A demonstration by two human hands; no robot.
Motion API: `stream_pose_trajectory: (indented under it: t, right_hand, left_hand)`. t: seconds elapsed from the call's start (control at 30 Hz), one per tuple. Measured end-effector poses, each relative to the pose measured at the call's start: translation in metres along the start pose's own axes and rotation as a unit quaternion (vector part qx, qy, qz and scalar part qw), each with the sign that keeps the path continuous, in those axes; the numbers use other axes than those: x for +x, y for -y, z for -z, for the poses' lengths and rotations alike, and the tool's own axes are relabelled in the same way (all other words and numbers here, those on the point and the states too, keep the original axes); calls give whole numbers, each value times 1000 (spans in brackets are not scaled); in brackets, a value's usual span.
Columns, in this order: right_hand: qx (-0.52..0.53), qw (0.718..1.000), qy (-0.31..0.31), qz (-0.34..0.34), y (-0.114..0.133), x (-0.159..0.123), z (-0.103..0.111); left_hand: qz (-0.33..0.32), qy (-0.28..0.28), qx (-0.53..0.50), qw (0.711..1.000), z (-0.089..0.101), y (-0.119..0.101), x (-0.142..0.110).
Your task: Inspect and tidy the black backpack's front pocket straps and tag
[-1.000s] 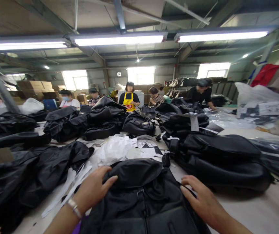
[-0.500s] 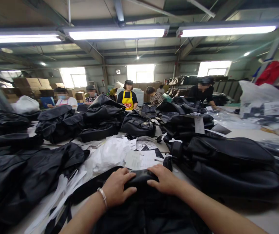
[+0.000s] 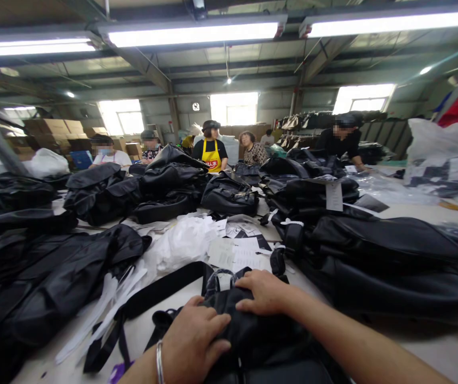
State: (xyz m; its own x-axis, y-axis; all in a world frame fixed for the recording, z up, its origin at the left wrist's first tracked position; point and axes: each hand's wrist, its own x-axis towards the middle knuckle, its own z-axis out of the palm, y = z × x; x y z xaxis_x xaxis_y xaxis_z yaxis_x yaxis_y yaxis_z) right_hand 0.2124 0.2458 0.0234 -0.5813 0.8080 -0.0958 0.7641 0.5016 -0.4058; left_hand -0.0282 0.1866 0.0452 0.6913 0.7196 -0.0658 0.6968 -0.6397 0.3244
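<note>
black leather-look backpack [image 3: 252, 341] lies on the worktop [image 3: 424, 341] nearest the camera, left hand [image 3: 197, 336] and right hand [image 3: 264, 292] pressed on its upper part, fingers slightly parted; whether they grip it cannot be told. white papers [image 3: 236, 253] lie just beyond.

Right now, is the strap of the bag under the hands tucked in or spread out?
Spread out: the black strap loops onto the table, left of the bag.
</note>
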Motion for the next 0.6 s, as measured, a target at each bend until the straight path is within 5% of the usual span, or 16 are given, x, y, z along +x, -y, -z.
stream_pose_trajectory:
  t: [0.17, 0.33, 0.6]
  right_hand:
    - [-15, 998, 24, 60, 34, -46, 1]
    - [-15, 997, 5, 69, 47, -65, -3]
    - [126, 987, -47, 85, 38, -72, -1]
  left_hand:
    - [107, -27, -26, 994, 12, 35, 46]
    - [179, -54, -58, 981, -4, 56, 96]
    - [151, 3, -261, 954, -17, 47, 70]
